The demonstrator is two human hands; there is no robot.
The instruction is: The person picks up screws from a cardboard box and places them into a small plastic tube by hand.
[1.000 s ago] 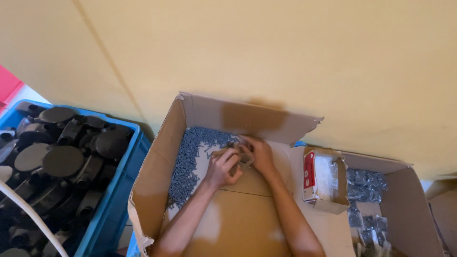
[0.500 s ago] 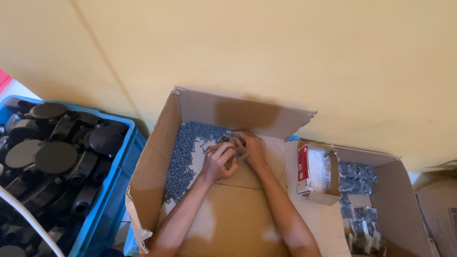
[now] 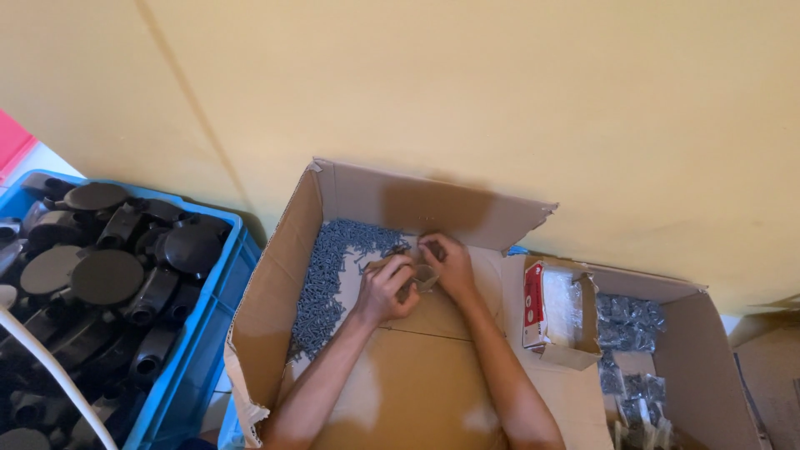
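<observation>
Brown cardboard makes the big open box in the middle, and both bare hands are inside it, close to its far wall. The left hand is curled, with its fingers bent in around a small pale object that sits between the two hands; the object is too small and too much covered to say what it is. The right hand lies just beside the left one, its fingers also bent toward the same small object, so the two hands touch or almost touch there. Whether each hand really grips the object or only rests on it, I cannot tell. A heap of small grey screws fills the left part of the box floor and reaches up to the left hand, and some loose screws lie around the fingers. On the left of the box stands a blue plastic crate full of dark round-headed plastic parts. A white curved tube crosses the lower left corner over the crate. On the right a second cardboard box holds small clear bags of grey metal pieces, and a small red and white carton stands between the two boxes. Behind everything is a plain yellow wall.
</observation>
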